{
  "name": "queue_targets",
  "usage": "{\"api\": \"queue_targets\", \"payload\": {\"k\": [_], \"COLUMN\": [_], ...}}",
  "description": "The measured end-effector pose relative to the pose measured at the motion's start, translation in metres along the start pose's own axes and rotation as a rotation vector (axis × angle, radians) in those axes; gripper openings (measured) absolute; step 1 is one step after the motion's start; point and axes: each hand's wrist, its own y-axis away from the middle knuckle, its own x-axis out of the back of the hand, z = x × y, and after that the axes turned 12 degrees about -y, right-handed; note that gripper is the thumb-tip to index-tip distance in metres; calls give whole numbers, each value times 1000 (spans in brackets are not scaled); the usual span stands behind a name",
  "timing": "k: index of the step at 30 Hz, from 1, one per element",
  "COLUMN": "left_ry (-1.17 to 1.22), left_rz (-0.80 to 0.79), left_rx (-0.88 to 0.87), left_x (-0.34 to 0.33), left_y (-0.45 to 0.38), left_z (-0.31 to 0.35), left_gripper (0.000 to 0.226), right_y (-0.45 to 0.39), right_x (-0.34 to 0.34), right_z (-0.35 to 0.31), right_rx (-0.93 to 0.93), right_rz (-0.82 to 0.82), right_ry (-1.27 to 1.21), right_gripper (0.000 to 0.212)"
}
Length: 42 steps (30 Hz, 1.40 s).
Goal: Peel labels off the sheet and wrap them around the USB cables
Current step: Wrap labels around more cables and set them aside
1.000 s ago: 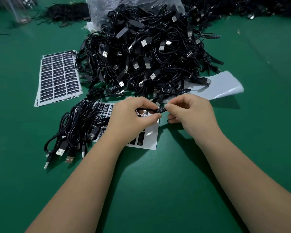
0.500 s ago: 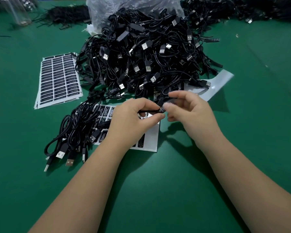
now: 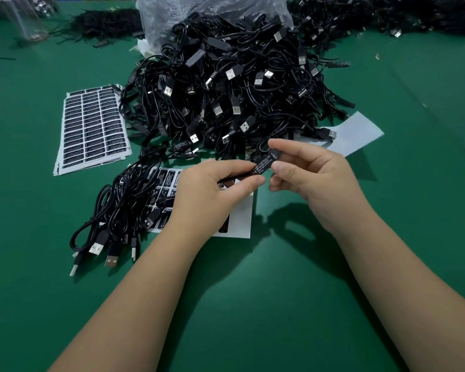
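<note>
- Where the green table [image 3: 387,237] stretches across the view, its far half is covered by a large heap of black USB cables [image 3: 231,84], with a clear plastic bag [image 3: 212,14] behind it.
- A smaller bunch of cables [image 3: 118,210] is laid at the near left, partly over a label sheet [image 3: 242,221] from which many labels are gone.
- A stack of full label sheets [image 3: 91,127] is seen well to the left of the heap.
- A bare backing sheet [image 3: 357,132] is tucked under the heap's right edge.
- The left hand [image 3: 210,191] is curled, and a thin cable is pinched between thumb and forefinger.
- The right hand [image 3: 314,181] is curled too; the black label [image 3: 265,164] on that cable is pinched by its fingertips.
</note>
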Motion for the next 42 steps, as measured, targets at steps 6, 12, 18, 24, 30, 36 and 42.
{"api": "queue_targets", "payload": {"k": [6, 12, 18, 24, 30, 36, 42], "left_ry": [73, 10, 125, 269, 243, 246, 69], "left_rz": [-106, -143, -205, -308, -316, -319, -215], "left_rx": [-17, -34, 34, 118, 135, 165, 60], "left_x": [0, -2, 1, 5, 2, 0, -6], "left_y": [4, 7, 5, 2, 1, 1, 5], "left_z": [6, 5, 4, 3, 2, -1, -2], "left_gripper": [11, 34, 28, 21, 20, 21, 7], "right_y": [3, 3, 2, 2, 3, 2, 1], "right_x": [-3, -1, 2, 4, -2, -2, -3], "right_z": [3, 2, 2, 0, 2, 4, 6], "right_rx": [9, 4, -38, -72, -63, -81, -107], "right_rz": [18, -26, -33, -66, 4, 92, 193], "right_ry": [33, 57, 13, -69, -15, -8, 52], "right_gripper": [29, 28, 22, 18, 12, 17, 11]}}
